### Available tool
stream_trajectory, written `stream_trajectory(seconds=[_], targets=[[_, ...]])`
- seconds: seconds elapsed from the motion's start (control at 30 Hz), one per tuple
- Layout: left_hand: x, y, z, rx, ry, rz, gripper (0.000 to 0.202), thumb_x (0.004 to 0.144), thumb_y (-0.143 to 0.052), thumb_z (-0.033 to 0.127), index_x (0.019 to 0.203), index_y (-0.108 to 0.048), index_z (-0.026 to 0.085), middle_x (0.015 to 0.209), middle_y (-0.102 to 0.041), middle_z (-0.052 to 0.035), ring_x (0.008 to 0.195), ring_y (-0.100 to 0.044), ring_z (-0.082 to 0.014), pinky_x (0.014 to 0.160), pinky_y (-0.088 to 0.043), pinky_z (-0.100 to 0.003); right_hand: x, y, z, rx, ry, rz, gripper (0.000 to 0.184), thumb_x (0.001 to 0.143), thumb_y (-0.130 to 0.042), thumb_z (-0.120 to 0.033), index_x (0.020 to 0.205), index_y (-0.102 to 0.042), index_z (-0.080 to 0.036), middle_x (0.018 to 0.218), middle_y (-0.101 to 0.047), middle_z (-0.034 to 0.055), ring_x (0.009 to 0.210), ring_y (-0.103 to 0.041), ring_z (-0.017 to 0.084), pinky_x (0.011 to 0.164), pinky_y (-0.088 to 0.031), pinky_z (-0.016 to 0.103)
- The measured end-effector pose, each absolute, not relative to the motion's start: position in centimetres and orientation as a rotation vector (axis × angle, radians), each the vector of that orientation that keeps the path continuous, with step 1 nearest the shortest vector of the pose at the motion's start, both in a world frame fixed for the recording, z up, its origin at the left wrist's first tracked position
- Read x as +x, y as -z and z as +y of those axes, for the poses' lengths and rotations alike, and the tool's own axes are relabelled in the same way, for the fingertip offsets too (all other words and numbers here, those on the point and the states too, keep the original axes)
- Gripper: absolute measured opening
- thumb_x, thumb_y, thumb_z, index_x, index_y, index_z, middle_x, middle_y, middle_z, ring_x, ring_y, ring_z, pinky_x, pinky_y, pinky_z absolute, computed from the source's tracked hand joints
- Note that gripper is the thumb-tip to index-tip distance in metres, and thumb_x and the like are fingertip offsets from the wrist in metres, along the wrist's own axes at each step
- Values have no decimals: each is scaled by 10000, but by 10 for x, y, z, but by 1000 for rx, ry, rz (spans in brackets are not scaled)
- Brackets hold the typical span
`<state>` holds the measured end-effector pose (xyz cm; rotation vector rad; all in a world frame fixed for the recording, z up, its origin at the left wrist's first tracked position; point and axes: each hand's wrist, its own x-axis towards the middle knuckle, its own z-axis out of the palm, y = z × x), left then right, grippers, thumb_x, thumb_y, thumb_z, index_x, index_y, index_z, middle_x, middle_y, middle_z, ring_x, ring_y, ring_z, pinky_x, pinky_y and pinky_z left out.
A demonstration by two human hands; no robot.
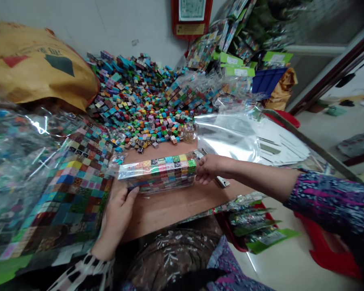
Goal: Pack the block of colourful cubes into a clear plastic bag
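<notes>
A long block of small printed cubes wrapped in clear plastic film (166, 171) lies crosswise in front of me, low over the brown tabletop (170, 208). My right hand (209, 167) is closed on its right end, fingers pinching the film there. At the lower left corner, my left hand (121, 208) grips the block, thumb on the near side; its other fingers are partly hidden. Just beyond my right fingers, a metal stapler-like tool (223, 182) shows partly from under the right wrist.
Loose printed cubes (139, 101) heap against the wall. Plastic-wrapped cube blocks (79, 182) stand at left below a yellow sack (39, 64). Clear plastic sheets (227, 137) and white cards (285, 143) lie at right. Bagged packs with green headers (269, 236) sit in a red basket below the table edge.
</notes>
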<state>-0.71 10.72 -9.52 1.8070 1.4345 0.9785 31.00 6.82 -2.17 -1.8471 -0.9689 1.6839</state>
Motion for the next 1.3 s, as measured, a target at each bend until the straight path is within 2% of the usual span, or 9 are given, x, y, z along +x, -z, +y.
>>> stream_trajectory(seconds=[0.17,0.27,0.57,0.7,0.8,0.9,1.13,1.23,1.3], targets=[[-7,93,108,1843,-903,1465,355,796,-571,555,796,-680,217,733,-683,-14,781,-601,-220,696,-466,-281,312,20,78,-1838,-1869,-1101,123,727,-735,-149,688,-619,-137,526,-665,56,461,-637,146,439,-549,223],[-7,93,108,1854,-842,1501,378,795,-562,561,759,-675,202,749,-684,-16,772,-591,-208,705,-452,-275,314,18,83,-1828,-1952,-1108,127,711,-754,-179,718,-636,-130,535,-674,62,489,-656,160,463,-565,241],[-5,93,107,1883,-887,1473,364,810,-554,553,787,-673,210,751,-685,-19,775,-589,-214,712,-451,-280,308,11,80,-1864,-1943,-1067,66,764,-693,-172,745,-652,-125,524,-658,50,487,-630,136,471,-558,223],[-3,89,107,1877,-900,1449,360,811,-549,550,724,-637,211,734,-668,-16,764,-578,-209,681,-442,-275,305,8,77,-1912,-1888,-1030,136,813,-620,-133,678,-624,-124,495,-627,48,454,-600,124,447,-543,214],[-3,88,106,1857,-882,1486,373,801,-551,546,627,-565,216,637,-597,4,673,-528,-186,620,-407,-265,303,8,75,-1916,-1871,-1013,127,815,-635,-137,688,-627,-131,491,-621,38,448,-591,118,451,-543,212],[-3,89,105,1842,-854,1508,372,797,-555,548,638,-577,213,596,-563,14,634,-504,-176,598,-386,-263,301,10,72,-1914,-1828,-992,201,847,-580,-98,652,-609,-136,481,-602,24,430,-576,104,438,-531,196],[-1,90,106,1795,-903,1435,351,795,-570,531,802,-677,197,790,-695,-25,797,-592,-214,708,-454,-276,299,11,66,-1892,-1794,-970,319,907,-460,-58,622,-581,-136,489,-592,22,414,-567,95,445,-519,192],[-1,90,107,1777,-918,1414,361,790,-576,525,865,-694,193,908,-728,-42,903,-616,-234,813,-467,-299,307,9,64,-1814,-1907,-975,280,918,-444,-65,699,-610,-117,562,-639,41,474,-613,108,512,-549,216],[-2,90,107,1781,-912,1414,366,791,-572,528,874,-690,192,900,-730,-42,921,-617,-237,844,-465,-307,314,10,64,-1761,-1988,-997,250,924,-425,-59,780,-625,-100,629,-670,53,527,-645,115,563,-565,230]])
